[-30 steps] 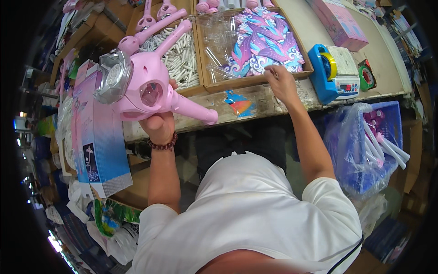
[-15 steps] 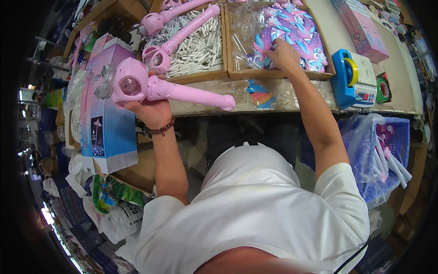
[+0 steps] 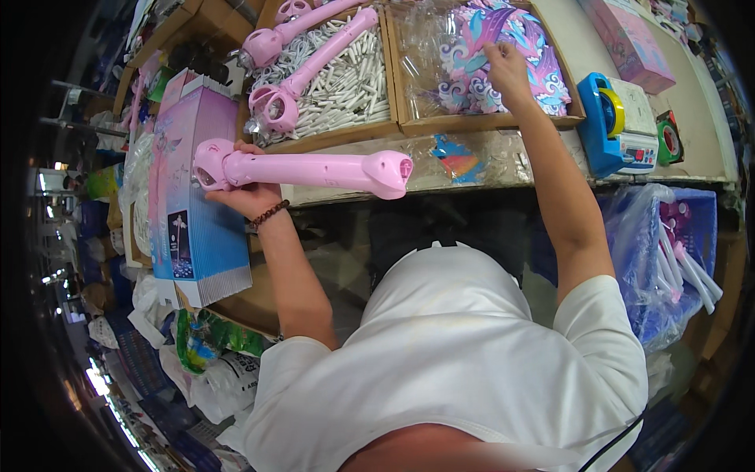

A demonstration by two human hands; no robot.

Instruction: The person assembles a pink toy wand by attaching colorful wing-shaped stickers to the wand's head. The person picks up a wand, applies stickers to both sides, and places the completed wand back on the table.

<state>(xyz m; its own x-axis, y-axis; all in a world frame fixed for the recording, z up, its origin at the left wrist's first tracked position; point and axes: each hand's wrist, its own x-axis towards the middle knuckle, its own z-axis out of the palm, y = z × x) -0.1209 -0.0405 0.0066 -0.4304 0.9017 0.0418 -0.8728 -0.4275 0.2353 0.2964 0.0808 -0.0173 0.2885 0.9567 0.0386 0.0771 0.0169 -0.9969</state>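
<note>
My left hand point(image 3: 253, 202) is wrapped round the rounded head end of a pink toy wand point(image 3: 311, 171). The wand lies nearly level above the table's near edge, its handle end pointing right. My right hand point(image 3: 511, 77) reaches over a cardboard tray point(image 3: 491, 121) heaped with pink, purple and blue wing-shaped pieces point(image 3: 476, 93). Its fingers pinch a purple-and-blue wing-shaped piece point(image 3: 489, 28) at the top of the heap. Two more pink wands point(image 3: 326, 59) rest across the neighbouring tray of small white sticks point(image 3: 346, 98) and white cords.
Flattened pink-and-blue printed boxes point(image 3: 200, 197) stand at left. To the right sit a blue tape dispenser point(image 3: 599, 126) with yellow tape, a green tape roll point(image 3: 668, 141) and a pink box point(image 3: 629, 47). A blue plastic-lined crate point(image 3: 692, 236) holds pink and white parts below.
The wand in my left hand has turned, so its clear ornament is out of sight and its handle end faces me. My right hand has moved up and slightly right, pinching a wing-shaped piece.
</note>
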